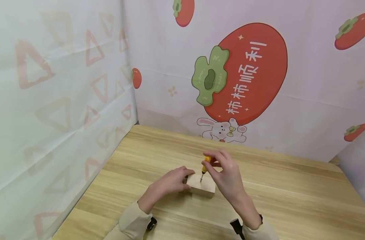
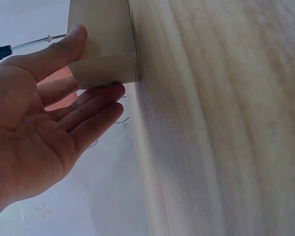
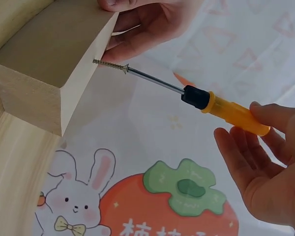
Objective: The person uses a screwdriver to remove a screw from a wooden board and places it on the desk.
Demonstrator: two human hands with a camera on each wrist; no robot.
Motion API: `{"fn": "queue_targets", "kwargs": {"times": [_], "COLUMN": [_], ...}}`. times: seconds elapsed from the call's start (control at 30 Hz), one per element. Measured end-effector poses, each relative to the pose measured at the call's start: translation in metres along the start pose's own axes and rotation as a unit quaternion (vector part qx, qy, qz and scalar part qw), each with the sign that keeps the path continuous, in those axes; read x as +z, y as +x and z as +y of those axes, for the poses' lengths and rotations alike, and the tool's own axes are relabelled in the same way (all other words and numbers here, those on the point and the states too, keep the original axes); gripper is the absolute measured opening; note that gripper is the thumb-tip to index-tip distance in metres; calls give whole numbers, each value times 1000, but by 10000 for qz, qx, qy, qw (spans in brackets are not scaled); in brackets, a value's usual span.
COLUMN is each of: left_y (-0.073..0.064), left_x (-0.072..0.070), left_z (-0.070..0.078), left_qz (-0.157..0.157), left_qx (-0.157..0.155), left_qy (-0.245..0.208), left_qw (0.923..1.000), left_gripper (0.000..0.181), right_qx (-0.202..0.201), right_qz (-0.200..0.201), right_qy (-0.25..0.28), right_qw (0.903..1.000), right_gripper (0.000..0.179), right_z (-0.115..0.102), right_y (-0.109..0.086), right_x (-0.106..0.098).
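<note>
A pale wooden block (image 1: 206,192) lies on the table, and my left hand (image 1: 171,181) grips its left end between thumb and fingers. From the block's upper face stands a screw (image 3: 109,65), its tip in the wood and most of its threaded shank showing. The tip of a screwdriver (image 3: 231,112) with a yellow handle and black collar meets the screw's head, roughly in line with it. My right hand (image 1: 229,175) pinches the end of the handle between thumb and fingertips, above the block. In the left wrist view, the left thumb partly covers the block's edge near the screw.
The wood-grain table (image 1: 278,196) reaches out on both sides of the block. A printed cloth (image 1: 164,110) with persimmons and a rabbit hangs behind it, and another cloth (image 1: 65,133) with triangles closes off the left. Dark wrist devices (image 1: 237,227) sit near the sleeves.
</note>
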State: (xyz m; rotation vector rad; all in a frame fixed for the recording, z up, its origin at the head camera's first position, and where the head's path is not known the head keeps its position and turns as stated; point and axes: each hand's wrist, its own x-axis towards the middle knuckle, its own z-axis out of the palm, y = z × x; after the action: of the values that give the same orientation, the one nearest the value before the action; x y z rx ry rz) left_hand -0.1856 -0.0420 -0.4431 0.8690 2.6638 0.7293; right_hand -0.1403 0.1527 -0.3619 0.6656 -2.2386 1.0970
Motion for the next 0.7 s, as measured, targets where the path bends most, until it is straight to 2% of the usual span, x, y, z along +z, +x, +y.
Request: {"fn": "queue_targets", "kwargs": {"times": [0.2, 0.43, 0.7], "left_y": [0, -2, -2], "left_x": [1, -3, -2], "left_z": [-1, 4, 4], "left_qz": [10, 69, 37], "left_qx": [-55, -106, -150], "left_qy": [-76, -35, 23], "left_qw": [10000, 9999, 9999], "left_gripper": [54, 54, 54], "right_qx": [30, 49, 208], "right_qz": [15, -223, -108], "right_qy": [260, 604, 311], "right_qw": [9997, 9979, 9992], "right_gripper": [27, 30, 29], "right_z": [-1, 0, 0], "right_y": [1, 2, 1], "right_x": [0, 0, -2]}}
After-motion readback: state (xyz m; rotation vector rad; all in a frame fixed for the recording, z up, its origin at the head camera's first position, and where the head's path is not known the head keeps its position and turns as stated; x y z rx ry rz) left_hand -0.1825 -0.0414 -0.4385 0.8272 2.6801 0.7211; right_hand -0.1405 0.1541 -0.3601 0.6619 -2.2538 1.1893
